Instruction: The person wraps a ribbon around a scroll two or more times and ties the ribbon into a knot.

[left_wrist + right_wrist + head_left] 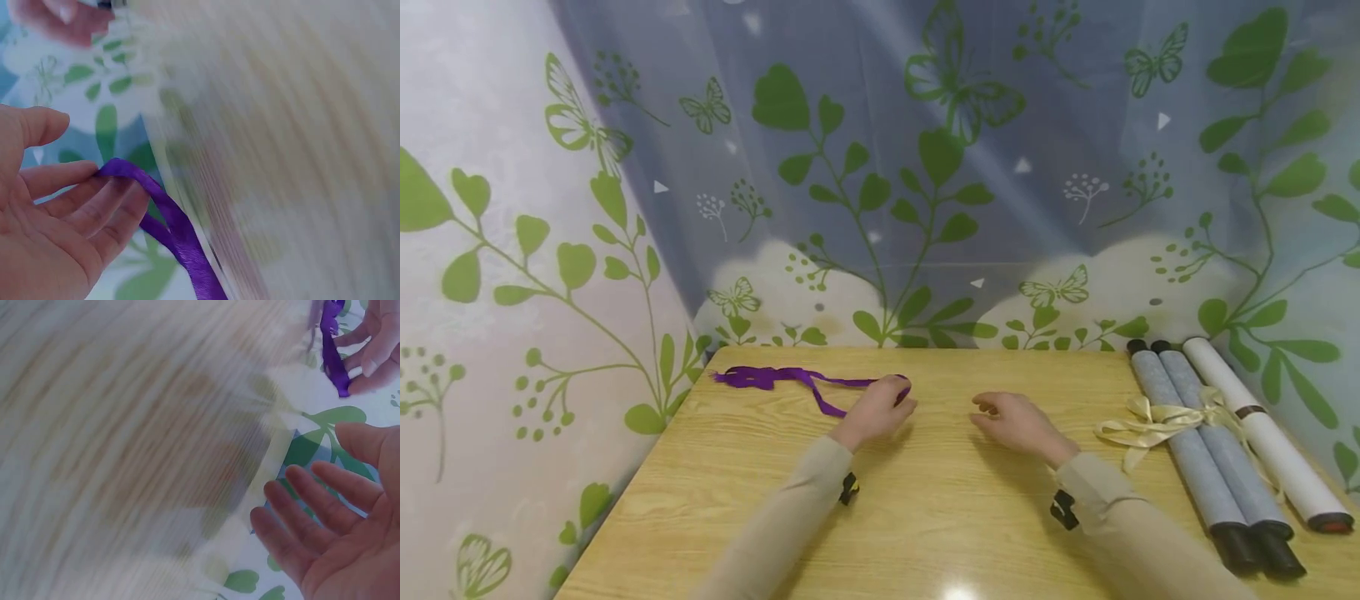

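A purple ribbon [752, 378] lies along the back left of the table, its bunched, frayed end to the left and a long loop trailing right. My left hand [877, 412] is at the right end of that loop. In the left wrist view the ribbon [181, 228] bends over the fingertips of the left hand [69, 219]; those fingers are loosely extended and the thumb stands apart from them. Across a gap to the right, my right hand [1018, 423] hovers above the table with nothing in it. Its fingers [300, 525] are spread and slightly bent.
Two grey rolls [1197, 462] with black ends lie side by side at the table's right, tied with a cream ribbon bow [1150, 427]. Beside them is a white roll [1281, 454] with a brown band. A leaf-patterned cloth [880, 167] stands behind the wooden table [925, 517].
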Demonstrator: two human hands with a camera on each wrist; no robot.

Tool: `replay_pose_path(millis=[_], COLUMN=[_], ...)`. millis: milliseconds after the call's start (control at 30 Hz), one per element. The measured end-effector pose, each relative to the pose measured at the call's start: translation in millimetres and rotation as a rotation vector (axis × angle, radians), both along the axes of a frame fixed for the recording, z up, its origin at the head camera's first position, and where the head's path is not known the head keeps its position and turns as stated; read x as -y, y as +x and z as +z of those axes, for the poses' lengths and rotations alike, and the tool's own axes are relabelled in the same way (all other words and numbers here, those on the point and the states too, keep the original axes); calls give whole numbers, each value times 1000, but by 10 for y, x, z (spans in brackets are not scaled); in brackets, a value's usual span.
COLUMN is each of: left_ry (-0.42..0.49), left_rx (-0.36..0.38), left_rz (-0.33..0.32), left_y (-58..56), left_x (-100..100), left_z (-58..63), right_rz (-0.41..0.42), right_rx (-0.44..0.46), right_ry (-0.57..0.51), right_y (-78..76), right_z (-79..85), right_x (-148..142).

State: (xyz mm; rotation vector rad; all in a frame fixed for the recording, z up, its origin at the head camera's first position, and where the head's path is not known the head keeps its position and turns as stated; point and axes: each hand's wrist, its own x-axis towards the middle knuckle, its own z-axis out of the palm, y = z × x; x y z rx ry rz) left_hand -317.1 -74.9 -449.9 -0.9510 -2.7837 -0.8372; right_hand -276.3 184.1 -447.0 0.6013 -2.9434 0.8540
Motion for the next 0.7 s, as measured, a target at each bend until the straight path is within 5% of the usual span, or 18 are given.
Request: replay_pose_path(millis=[400,533,700], left_ry=[-15,15,-5], left_rx=[98,79,64], left_rz=[-215,-219,-138], left_y=[275,296,238], left_x=[-441,-458,-377], left_z=[18,36,13], right_rz=[-20,-59,-156], right_rx=[63,16,59], right_ry=[-209,-246,-375], right_y=[-102,-131,-144], right_z=[-74,-93,-74], right_x=[170,169,85])
